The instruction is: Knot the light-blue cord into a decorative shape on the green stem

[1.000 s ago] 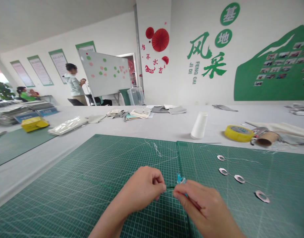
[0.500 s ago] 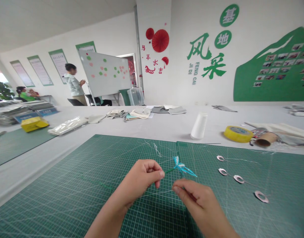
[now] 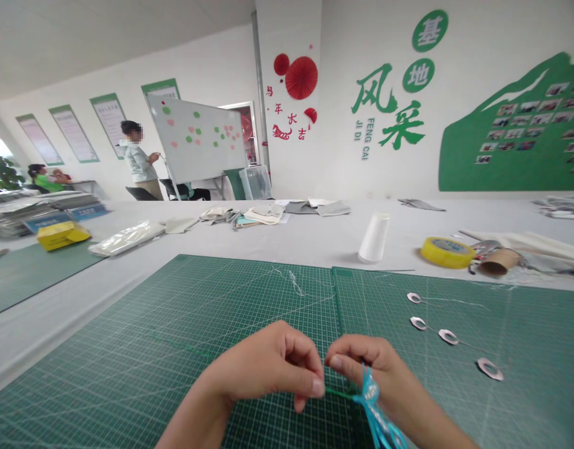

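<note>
Yellow box [image 3: 63,235]: is lying at the far edge of the side mat [image 3: 29,277]; its contents are staying unknown to me.
Packet [image 3: 128,237]: is lying beyond the side mat's right corner, its clear wrap showing something pale inside.
Bin [image 3: 256,183]: is standing by the wall past the table; I'm not making out what it is holding.
Left hand [image 3: 277,368]: is pinching the stem between thumb and fingers over the mat [image 3: 221,312].
Stem [image 3: 339,393]: is running from that pinch to the blue piece; I'm judging the step in hand as turning or working this stem, and the next move as calling for a steady left pinch and light right fingers.
Right hand [image 3: 374,352]: is curling thumb toward forefinger just beside the left; I'm unable to tell whether it's gripping anything.
Blue piece [image 3: 377,411]: is hanging in front of the right hand, above the mats' shared edge.
Tube [image 3: 500,262]: is lying beyond the right mat's far edge, nothing showing in its dark mouth.
</note>
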### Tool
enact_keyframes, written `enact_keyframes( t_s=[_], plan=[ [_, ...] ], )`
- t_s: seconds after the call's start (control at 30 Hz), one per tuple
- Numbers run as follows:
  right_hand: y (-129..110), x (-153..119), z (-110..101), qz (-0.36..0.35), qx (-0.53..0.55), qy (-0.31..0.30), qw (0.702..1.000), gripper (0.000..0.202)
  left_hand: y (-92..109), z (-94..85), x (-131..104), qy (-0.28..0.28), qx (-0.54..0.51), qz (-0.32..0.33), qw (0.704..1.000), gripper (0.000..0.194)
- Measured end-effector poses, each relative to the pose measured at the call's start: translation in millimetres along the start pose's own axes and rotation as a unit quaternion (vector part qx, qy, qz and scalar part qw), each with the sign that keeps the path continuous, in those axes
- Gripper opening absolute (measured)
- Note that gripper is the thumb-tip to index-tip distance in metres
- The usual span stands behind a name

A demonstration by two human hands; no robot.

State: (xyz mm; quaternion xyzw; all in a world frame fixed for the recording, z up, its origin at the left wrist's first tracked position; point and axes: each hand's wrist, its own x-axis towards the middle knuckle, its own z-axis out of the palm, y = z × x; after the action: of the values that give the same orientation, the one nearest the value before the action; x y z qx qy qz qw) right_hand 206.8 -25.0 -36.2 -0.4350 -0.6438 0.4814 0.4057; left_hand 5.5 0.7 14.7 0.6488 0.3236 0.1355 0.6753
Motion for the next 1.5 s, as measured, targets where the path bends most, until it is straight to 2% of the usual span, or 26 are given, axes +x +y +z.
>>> enact_keyframes(
  t_s=[0.13, 0.27, 0.43, 0.63, 0.83, 1.07, 1.27, 1.5],
  plan=[
    [2, 0, -5, 0.013, 0.036, -0.068, 0.997, 0.033, -2, 1.4, -2, -0.024, 0.03, -0.023, 0.999, 0.005],
    [-3, -1, -9, 0.026, 0.013, -0.082, 0.996, 0.031, -3, 4.0, -1, -0.012, 0.089, -0.027, 0.996, 0.005],
    [-14, -4, -4, 0.018, -0.106, -0.032, 0.994, 0.024, -3, 7.3, 1, 0.042, 0.189, -0.039, 0.98, 0.006],
    [-23, -12, 5, -0.071, -0.289, 0.031, 0.954, 0.021, -5, 8.5, 5, 0.129, 0.27, -0.029, 0.954, 0.012],
    [-18, -16, 7, -0.134, -0.312, 0.055, 0.939, 0.022, -11, -0.6, 8, 0.198, 0.247, 0.0, 0.949, 0.016],
    [-14, -16, 12, -0.128, -0.287, 0.061, 0.947, 0.024, -6, -3.1, 13, 0.26, 0.189, 0.023, 0.947, 0.016],
    [-11, -16, 14, -0.123, -0.254, 0.062, 0.957, 0.024, 2, -1.2, 10, 0.25, 0.119, 0.033, 0.96, 0.015],
    [-6, -10, 9, -0.073, -0.217, 0.068, 0.971, 0.029, 6, -1.8, 5, 0.138, -0.015, 0.031, 0.99, 0.016]
  ],
)
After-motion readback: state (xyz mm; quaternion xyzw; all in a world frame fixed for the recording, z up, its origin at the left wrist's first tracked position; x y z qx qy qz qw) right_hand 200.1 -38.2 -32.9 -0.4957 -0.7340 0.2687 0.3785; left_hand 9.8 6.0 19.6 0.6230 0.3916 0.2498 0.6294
